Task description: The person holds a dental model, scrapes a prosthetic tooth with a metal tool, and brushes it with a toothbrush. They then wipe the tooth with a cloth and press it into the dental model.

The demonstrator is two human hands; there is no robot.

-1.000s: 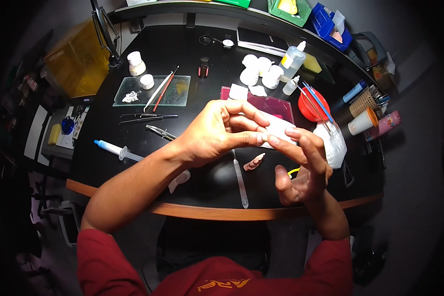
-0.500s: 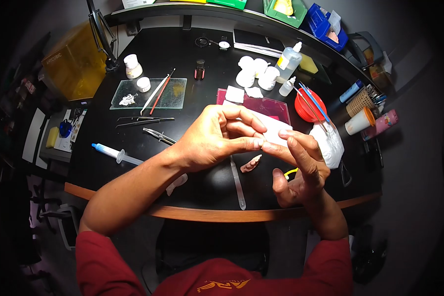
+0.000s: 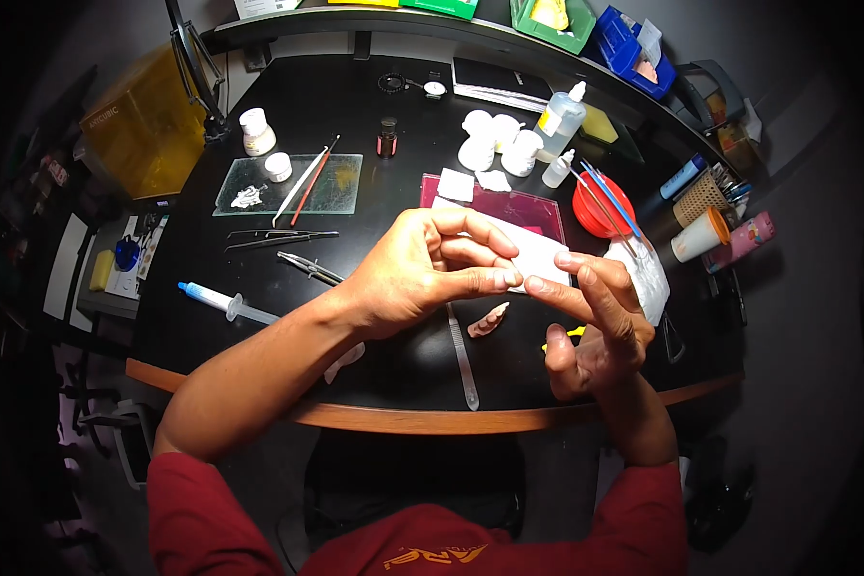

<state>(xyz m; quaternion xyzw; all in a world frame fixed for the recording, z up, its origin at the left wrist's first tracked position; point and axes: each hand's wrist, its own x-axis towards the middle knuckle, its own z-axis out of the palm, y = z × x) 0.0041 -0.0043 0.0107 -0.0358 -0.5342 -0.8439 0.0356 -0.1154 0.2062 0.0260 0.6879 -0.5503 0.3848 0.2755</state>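
Note:
My left hand (image 3: 408, 274) hovers over the desk, thumb and fingertips pinched together; whatever is between them is too small to make out. Opposite it, my right hand (image 3: 605, 322) is held with its fingers spread, the index fingertip close to the left thumb. A white sheet or pad (image 3: 545, 257) shows behind the fingertips. Below the hands lies a pink dental piece with a row of teeth (image 3: 490, 321). Beside that piece rests a scalpel handle (image 3: 463, 363). Something yellow (image 3: 574, 333) is partly hidden behind my right hand.
Behind the hands are a magenta slab (image 3: 509, 204), several white jars (image 3: 477, 152), a clear bottle (image 3: 562, 120) and a red bowl (image 3: 595, 216) holding thin tools. To the left lie a glass plate (image 3: 336, 197), tweezers (image 3: 280, 233) and a syringe (image 3: 223, 302).
My right hand has drawn slightly right and down, so its fingertips are farther from the left hand. My left hand stays almost still, pinched as before.

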